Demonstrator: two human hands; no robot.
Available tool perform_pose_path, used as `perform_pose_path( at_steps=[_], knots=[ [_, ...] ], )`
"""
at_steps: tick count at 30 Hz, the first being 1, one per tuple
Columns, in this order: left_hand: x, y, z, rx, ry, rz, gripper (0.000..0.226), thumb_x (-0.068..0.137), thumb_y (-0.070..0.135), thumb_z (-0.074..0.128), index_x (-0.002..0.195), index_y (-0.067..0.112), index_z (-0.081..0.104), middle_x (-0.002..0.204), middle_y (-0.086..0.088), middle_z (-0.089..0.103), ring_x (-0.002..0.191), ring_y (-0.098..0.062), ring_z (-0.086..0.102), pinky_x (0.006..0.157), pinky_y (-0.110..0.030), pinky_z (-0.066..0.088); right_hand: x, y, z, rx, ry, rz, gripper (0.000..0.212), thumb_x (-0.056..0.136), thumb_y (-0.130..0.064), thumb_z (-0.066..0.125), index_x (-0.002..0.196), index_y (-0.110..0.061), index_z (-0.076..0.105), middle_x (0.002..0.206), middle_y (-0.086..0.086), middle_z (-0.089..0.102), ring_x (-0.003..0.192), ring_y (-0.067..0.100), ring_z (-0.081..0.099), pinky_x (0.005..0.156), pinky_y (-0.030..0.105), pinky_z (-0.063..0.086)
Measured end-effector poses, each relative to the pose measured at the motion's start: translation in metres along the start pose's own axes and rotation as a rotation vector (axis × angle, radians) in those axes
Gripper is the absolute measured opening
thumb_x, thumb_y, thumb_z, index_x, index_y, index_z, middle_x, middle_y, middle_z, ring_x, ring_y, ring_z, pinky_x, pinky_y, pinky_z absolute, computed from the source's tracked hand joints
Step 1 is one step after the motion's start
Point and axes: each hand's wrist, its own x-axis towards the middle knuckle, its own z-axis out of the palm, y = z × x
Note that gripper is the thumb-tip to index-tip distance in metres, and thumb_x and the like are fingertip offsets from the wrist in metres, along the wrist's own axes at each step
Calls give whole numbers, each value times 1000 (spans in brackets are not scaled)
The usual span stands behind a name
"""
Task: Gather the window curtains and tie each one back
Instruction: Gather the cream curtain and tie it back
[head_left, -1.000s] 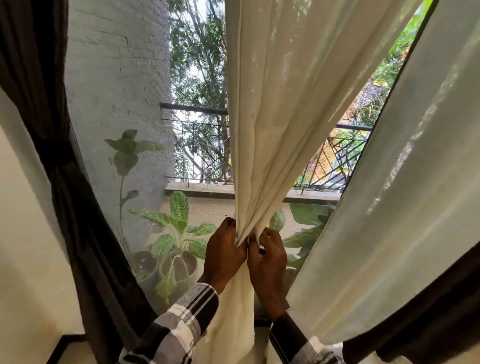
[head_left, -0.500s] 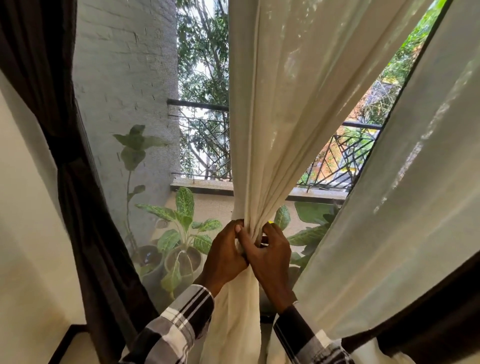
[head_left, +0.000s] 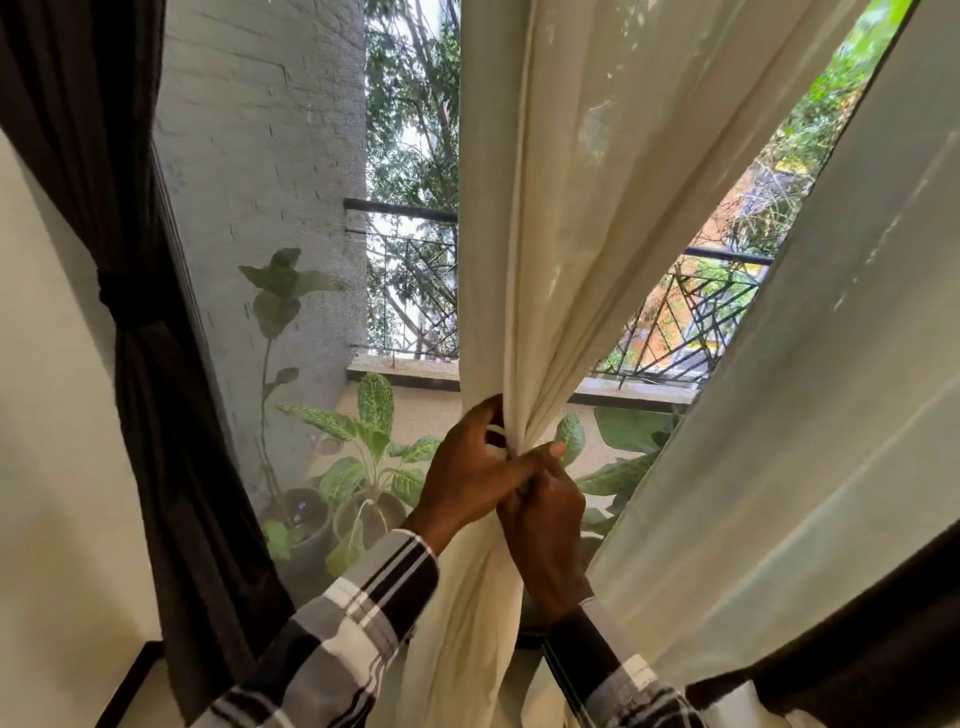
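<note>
A cream curtain (head_left: 561, 218) hangs in the middle of the window, bunched into folds at waist height. My left hand (head_left: 470, 475) grips the gathered folds from the left, its fingers curled round the cloth. My right hand (head_left: 548, 512) holds the same bunch from the right and just below, fingers overlapping those of the left hand. A thin pale strip shows between my fingers; what it is cannot be told. A second cream curtain (head_left: 810, 426) hangs loose at the right. At the left, a dark brown curtain (head_left: 150, 395) is gathered and bound by a dark tie-back (head_left: 127, 299).
Behind the glass stand potted plants (head_left: 363, 467) on a balcony with a black metal railing (head_left: 410, 280) and a white brick wall (head_left: 260, 171). A cream room wall (head_left: 57, 467) is at the left. Dark curtain fabric (head_left: 857, 660) fills the lower right corner.
Both hands have closed tighter on the cream curtain's folds. The right hand slid under the left, so their fingers now overlap. The view shifted slightly right.
</note>
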Motion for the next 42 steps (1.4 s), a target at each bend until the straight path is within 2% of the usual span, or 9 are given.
perform_pose_path(
  at_steps=[8,13,18,22,28,31,35,39,42],
  knots=[
    [12,13,6,331,197,14,24,79,33,70,93,13,69,88,-3,72,78,-21,69,62,-25,50,5,13,-7,239,-111,11,13,89,-15,61,92,-10,72,84,0,68,67,6,61,62,12,42],
    [14,9,4,297,213,-39,30,81,35,70,96,9,72,92,-10,73,85,-26,69,63,-25,46,32,32,-26,847,-196,501,36,88,-20,70,123,-13,67,115,3,72,104,18,70,85,34,58],
    [13,12,9,227,132,-64,33,81,40,71,106,18,68,100,-5,72,92,-25,67,68,-28,49,57,36,-26,838,-353,473,31,90,-32,65,119,-21,67,112,1,74,104,20,69,82,27,54],
    [15,10,8,74,49,-140,60,76,32,75,127,29,44,112,3,65,99,-20,63,86,-39,52,60,33,-19,1049,-430,605,59,82,-54,69,124,-13,64,122,11,69,111,25,66,86,32,54],
    [25,-11,0,-255,-51,-243,109,49,47,83,139,41,24,124,0,62,105,-19,65,86,-48,56,61,31,-16,1217,-504,630,55,71,-54,72,111,-17,74,117,14,71,106,26,69,82,33,58],
    [31,-12,-4,-292,-63,-261,101,47,41,87,135,28,37,122,-4,64,102,-22,67,82,-48,58,62,34,-17,1158,-482,627,69,74,-56,74,123,-7,65,124,19,67,112,32,65,88,39,57],
    [34,-11,-5,-240,-92,-272,60,68,21,85,122,12,60,102,-6,72,91,-24,70,76,-46,59,64,39,-19,1121,-481,620,52,79,-45,66,115,-7,68,115,17,71,103,29,69,82,36,58],
    [32,-7,0,93,-34,-165,47,70,48,73,108,20,70,97,0,74,87,-18,69,77,-38,57,63,42,-19,1075,-441,595,48,89,-38,57,128,-10,59,120,10,70,108,25,68,84,33,58],
    [31,-3,4,240,2,-105,39,80,43,70,109,17,69,104,-3,70,93,-23,66,77,-33,52,62,45,-15,1058,-440,573,45,97,-33,50,137,-13,51,129,9,65,118,25,63,94,36,54]
  ],
)
